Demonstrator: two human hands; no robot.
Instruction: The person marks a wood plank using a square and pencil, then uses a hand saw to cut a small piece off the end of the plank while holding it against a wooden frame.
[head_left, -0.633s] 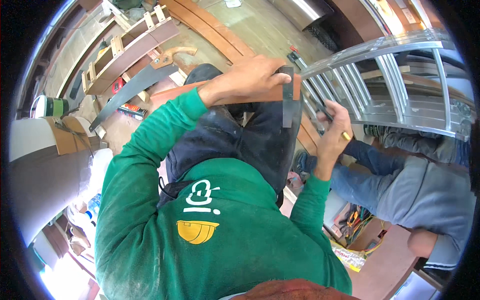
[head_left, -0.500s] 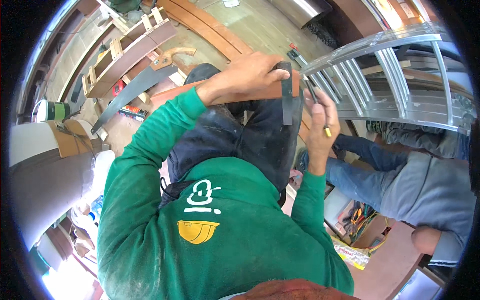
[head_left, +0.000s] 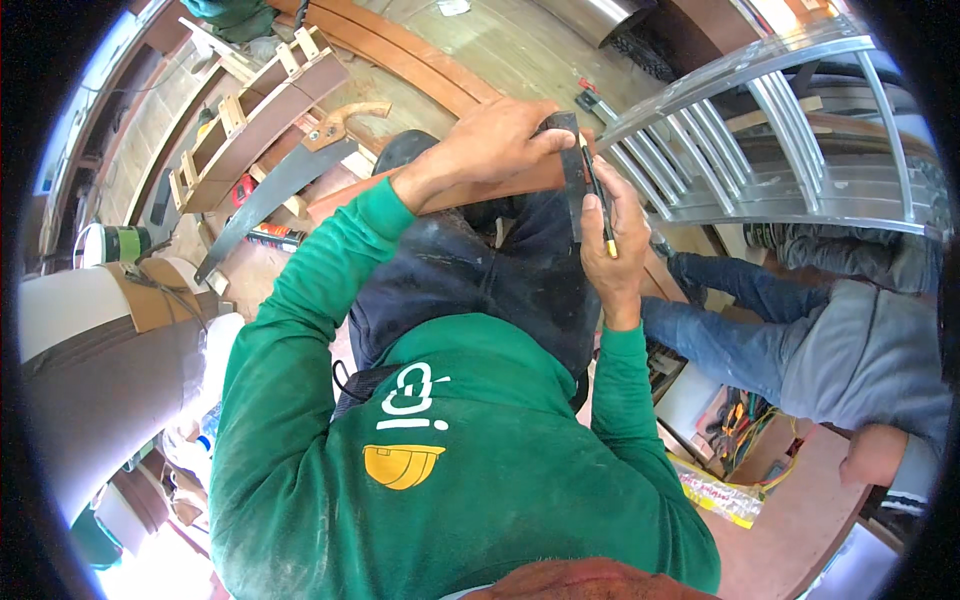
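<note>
Across my thighs lies a reddish-brown wooden board [head_left: 530, 178]. My left hand [head_left: 492, 142] is closed over its right part, pressing a dark try square [head_left: 573, 190] on the board near its right end. The square's blade runs across the board, down toward my right thigh. Between the fingers of my right hand [head_left: 614, 262] is a dark pencil [head_left: 597, 192] with a yellow end. Its upper end lies along the blade's right edge; whether the point touches the wood I cannot make out.
Left of my knees a handsaw [head_left: 280, 195] leans by a wooden frame [head_left: 265, 120], near a red tape measure [head_left: 243, 189]. An aluminium ladder [head_left: 790, 135] lies at the right. Below it another person [head_left: 850, 350] sits or kneels beside a box of tools [head_left: 745, 425].
My right hand has moved left and brought the pencil up against the try square's edge. My left hand still holds the square on the board. The view has shifted slightly.
</note>
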